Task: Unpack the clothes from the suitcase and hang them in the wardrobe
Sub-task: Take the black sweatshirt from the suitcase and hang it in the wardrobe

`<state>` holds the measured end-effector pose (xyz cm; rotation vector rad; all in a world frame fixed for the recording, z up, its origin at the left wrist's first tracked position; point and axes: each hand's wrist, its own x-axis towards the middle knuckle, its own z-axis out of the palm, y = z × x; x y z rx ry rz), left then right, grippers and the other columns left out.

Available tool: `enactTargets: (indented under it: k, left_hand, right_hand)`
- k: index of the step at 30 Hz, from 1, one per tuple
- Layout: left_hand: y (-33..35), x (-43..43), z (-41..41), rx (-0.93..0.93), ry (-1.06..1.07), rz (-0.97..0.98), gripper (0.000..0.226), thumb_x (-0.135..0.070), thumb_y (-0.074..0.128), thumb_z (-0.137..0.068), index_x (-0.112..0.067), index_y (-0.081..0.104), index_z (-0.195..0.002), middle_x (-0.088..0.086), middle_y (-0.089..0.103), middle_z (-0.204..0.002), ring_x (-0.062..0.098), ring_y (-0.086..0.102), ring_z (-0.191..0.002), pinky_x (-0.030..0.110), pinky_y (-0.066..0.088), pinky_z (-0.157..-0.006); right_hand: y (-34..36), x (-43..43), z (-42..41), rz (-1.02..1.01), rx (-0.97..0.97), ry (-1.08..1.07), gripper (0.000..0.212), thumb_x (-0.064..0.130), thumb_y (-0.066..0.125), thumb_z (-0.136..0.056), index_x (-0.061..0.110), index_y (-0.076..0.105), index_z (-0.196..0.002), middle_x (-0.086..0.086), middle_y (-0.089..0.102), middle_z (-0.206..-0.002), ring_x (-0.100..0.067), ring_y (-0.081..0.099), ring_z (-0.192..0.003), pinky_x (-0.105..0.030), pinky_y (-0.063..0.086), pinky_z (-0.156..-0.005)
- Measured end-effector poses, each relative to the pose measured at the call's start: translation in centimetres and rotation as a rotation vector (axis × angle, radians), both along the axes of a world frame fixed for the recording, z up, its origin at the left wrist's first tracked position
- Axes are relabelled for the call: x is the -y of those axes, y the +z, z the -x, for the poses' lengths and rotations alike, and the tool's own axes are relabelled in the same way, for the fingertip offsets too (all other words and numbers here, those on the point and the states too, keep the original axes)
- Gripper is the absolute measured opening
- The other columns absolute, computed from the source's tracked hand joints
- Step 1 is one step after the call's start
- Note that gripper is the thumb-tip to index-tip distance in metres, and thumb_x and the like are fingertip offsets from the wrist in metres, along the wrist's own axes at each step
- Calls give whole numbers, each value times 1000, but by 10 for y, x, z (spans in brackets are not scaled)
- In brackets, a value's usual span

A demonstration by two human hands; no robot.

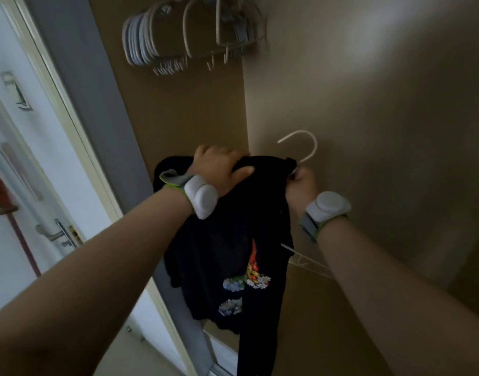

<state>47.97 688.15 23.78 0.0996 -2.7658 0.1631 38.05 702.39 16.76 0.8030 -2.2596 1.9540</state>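
A black garment [227, 256] with a colourful flower print hangs in front of me inside the wardrobe [382, 104]. It sits on a white hanger [303, 143] whose hook sticks up above the collar. My left hand [222, 165] grips the top of the garment at the shoulder. My right hand [300, 185] pinches the hanger's neck just below the hook, at the collar. One white arm of the hanger pokes out beside the cloth at the lower right. The suitcase is not in view.
Several empty grey and white hangers [189, 42] hang bunched at the top of the wardrobe. The grey wardrobe side panel [97, 126] stands to the left. Beyond it are a white door with a metal handle [52, 234] and a red pole [13, 213].
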Motion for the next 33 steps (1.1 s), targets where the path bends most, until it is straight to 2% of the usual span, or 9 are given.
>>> enactTargets:
  k: [3,5,7,11,16,22,27,30,33]
  left_hand:
    - [-1,4,2,29,58,169,41,-49,32,-97,-22,54,-118,7,64,-108,29,58,-99,33,37,-78]
    - [1,0,5,-17,70,179,41,-49,34,-97,-21,55,-119,9,65,-105,31,60,-97,30,36,-67]
    - [4,6,10,-46,107,151,40,-49,35,-97,-22,56,-118,10,65,-104,32,60,-95,31,36,-64]
    - [0,16,16,-25,140,131,41,-50,35,-96,-21,56,-114,11,65,-100,32,60,-92,32,37,-63]
    - [-2,14,21,-43,105,49,41,-49,37,-96,-17,58,-110,14,65,-97,34,60,-89,32,38,-63]
    - [-5,30,15,-62,119,-69,39,-46,39,-97,-17,57,-116,16,65,-94,35,59,-87,31,38,-63]
    - [-10,57,5,-104,99,-227,38,-43,45,-95,-14,62,-112,17,67,-103,37,61,-97,39,48,-77]
    - [-14,65,-1,-60,57,-242,35,-39,47,-95,-9,64,-99,17,66,-90,36,62,-89,35,44,-70]
    - [-21,67,-2,-60,29,-255,33,-35,48,-95,-7,64,-99,17,66,-89,34,61,-85,31,37,-67]
  right_hand:
    - [2,-2,5,82,24,16,24,15,51,-86,15,43,-63,-1,41,-61,-13,38,-65,-36,35,-67]
    - [3,-3,3,122,2,55,13,6,56,-88,18,50,-91,2,54,-79,-10,51,-75,-33,46,-76]
    - [0,-11,-2,146,-28,46,34,15,65,-84,27,45,-109,0,57,-97,-13,57,-90,-28,49,-81]
    - [-34,-24,-10,12,-174,-150,30,40,69,-77,14,61,-88,-7,66,-86,-23,61,-81,-37,51,-71]
    - [-71,-20,-25,-221,-93,98,25,21,63,-89,6,64,-110,-10,67,-104,-21,62,-95,-23,43,-75]
    - [-87,-35,-24,-150,-131,158,24,29,71,-81,6,70,-87,-4,65,-82,-16,61,-82,-22,48,-71]
    - [-119,-70,9,-701,-11,248,39,30,64,-88,4,64,-117,-13,67,-114,-29,62,-103,-39,50,-91]
    - [-122,-94,39,-813,-49,144,50,27,57,-93,4,46,-136,-14,50,-139,-30,49,-125,-34,38,-105]
    - [-104,-106,54,-818,-138,46,43,20,56,-94,3,51,-133,-15,53,-135,-31,51,-122,-31,37,-101]
